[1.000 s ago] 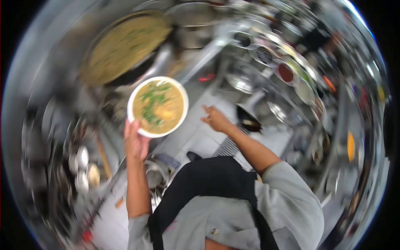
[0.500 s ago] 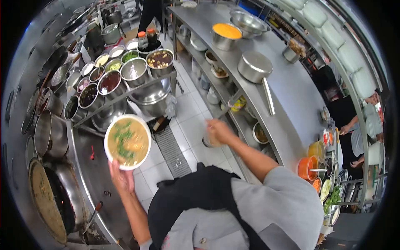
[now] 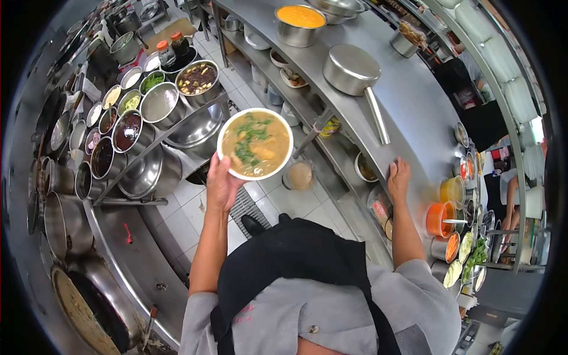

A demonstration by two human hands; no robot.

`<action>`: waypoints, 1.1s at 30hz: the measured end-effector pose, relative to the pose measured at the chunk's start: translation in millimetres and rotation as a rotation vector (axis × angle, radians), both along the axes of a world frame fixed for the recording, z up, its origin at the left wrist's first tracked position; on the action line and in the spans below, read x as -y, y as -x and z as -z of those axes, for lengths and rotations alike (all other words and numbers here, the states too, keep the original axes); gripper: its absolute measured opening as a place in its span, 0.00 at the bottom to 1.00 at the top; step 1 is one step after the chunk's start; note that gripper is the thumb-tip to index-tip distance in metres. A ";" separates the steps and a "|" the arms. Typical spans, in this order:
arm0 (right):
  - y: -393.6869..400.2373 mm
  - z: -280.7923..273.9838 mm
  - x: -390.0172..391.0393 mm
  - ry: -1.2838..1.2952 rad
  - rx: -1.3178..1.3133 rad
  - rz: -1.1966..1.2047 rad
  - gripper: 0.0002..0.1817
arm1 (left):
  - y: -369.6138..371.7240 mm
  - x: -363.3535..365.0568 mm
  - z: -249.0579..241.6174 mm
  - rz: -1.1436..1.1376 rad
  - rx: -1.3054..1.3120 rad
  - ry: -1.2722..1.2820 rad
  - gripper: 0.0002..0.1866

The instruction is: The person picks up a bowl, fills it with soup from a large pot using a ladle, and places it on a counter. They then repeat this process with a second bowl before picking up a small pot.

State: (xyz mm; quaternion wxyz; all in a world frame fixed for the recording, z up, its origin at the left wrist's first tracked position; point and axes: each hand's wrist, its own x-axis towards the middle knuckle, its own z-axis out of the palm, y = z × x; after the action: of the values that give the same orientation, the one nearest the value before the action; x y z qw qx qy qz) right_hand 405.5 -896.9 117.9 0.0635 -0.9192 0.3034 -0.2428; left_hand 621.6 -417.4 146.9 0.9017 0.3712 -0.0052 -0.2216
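Note:
My left hand (image 3: pixel 221 184) grips a white bowl (image 3: pixel 223 152) by its lower left rim, with the thumb over the edge. Inside is a brown soup (image 3: pixel 269 141) topped with chopped green herbs (image 3: pixel 251 142). The bowl is held level over the floor aisle, in front of the black apron (image 3: pixel 290 254). My right hand (image 3: pixel 399 176) rests on the edge of the steel counter (image 3: pixel 408 127), fingers laid on the metal and holding nothing. A lidded or upturned saucepan (image 3: pixel 352 70) with a long handle lies a little beyond it.
A pot of orange liquid (image 3: pixel 300 26) stands farther along the counter. Sauce and ingredient pots (image 3: pixel 127 131) crowd the left rack, above the wok station (image 3: pixel 97 296). Orange and yellow containers (image 3: pixel 441 220) line the right. Another person's arm (image 3: pixel 509 204) shows beyond the shelf.
The bowl has moved right and slightly up with my left hand, from beside the pot rack to over the aisle. My right hand has swung right onto the counter edge.

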 end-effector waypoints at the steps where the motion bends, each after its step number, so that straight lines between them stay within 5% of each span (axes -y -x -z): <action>1: 4.6 8.0 -2.7 0.018 -0.049 0.011 0.20 | -7.4 1.3 2.3 0.021 -0.008 -0.004 0.28; 25: -2.4 8.6 -6.6 0.014 -0.102 0.194 0.19 | -185.2 76.4 -47.8 0.081 0.099 -0.079 0.27; 33: -6.9 6.7 1.4 -0.096 0.065 0.241 0.17 | -216.2 92.0 -47.4 0.088 0.091 -0.086 0.27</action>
State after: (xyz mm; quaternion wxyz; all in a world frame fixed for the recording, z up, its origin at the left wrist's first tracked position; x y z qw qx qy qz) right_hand 412.4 -898.3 111.2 0.0874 -0.8636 0.4207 -0.2638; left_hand 837.7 -509.4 194.3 0.8733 0.4185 -0.0531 -0.2438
